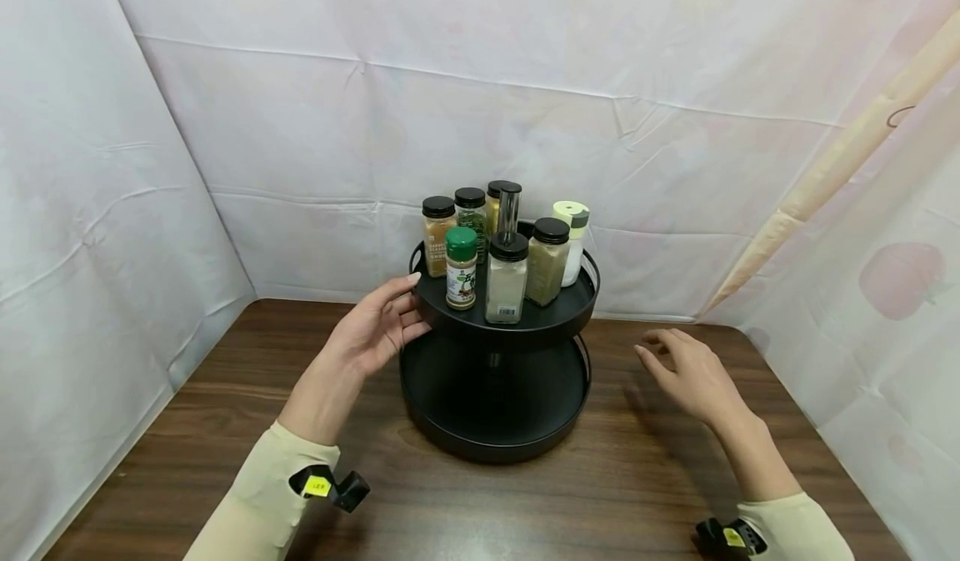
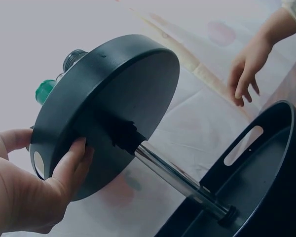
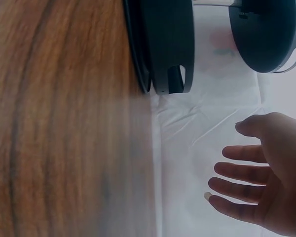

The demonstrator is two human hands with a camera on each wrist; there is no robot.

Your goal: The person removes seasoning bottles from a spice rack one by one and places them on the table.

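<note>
A black two-tier spice rack [image 1: 495, 453] stands on the table. On its upper tray [image 1: 558, 328] sit several seasoning jars: a small green-capped jar [image 1: 461, 282], a black-lidded jar of pale powder [image 1: 506, 286], a jar of greenish powder [image 1: 547, 269] and a white bottle [image 1: 573, 252] among them. My left hand [image 1: 375, 328] grips the upper tray at its left side; in the left wrist view, the thumb lies at the rim and fingers [image 2: 71, 163] reach beneath. To the right of the rack, my right hand [image 1: 690, 369] hovers with loosely bent fingers, touching nothing.
The lower tray [image 1: 442, 436] has a raised rim with handle slots and carries nothing visible. A chrome post [image 2: 172, 173] joins the tiers. White fabric [image 1: 480, 86] hangs behind and at both sides of the brown wooden table [image 1: 480, 511].
</note>
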